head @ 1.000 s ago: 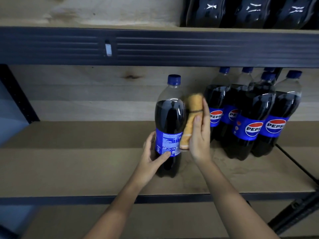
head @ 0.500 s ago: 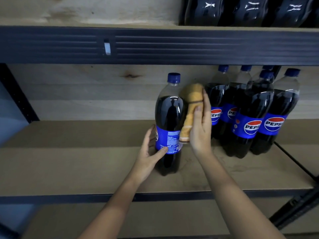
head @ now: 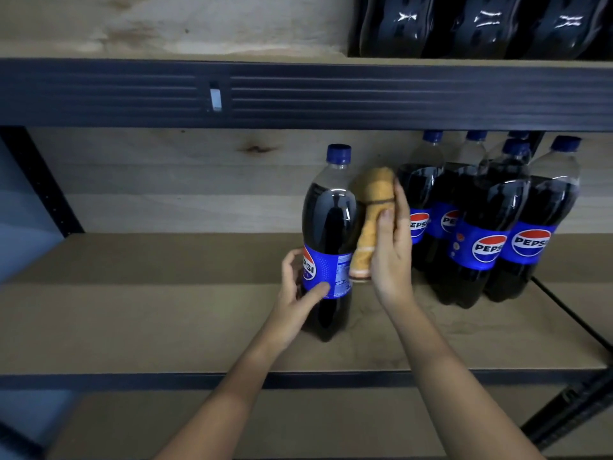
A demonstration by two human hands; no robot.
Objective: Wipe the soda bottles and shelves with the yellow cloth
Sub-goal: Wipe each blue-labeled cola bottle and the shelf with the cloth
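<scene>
The left hand (head: 293, 287) gripped the single soda bottle (head: 328, 240) at its blue label, thumb across the front and fingers curled round the far side, holding it upright on the shelf (head: 149, 313) about midway along, set back from the front edge. Just right of it, the right hand (head: 391, 247) pressed the yellow cloth (head: 371, 220) flat against the bottle's right flank, fingers straight along the folded cloth, which reached from the shoulder down to the label. To wipe well here, I judged the left hand should turn the bottle a little at a time while the cloth ran top to bottom, firm enough to clean yet not so hard as to tip it toward the left end. Further right, near the back and the right end of the shelf, stood a cluster of bottles (head: 487, 227), close together. Dark bottles on the upper shelf (head: 481, 24) sat above them.
</scene>
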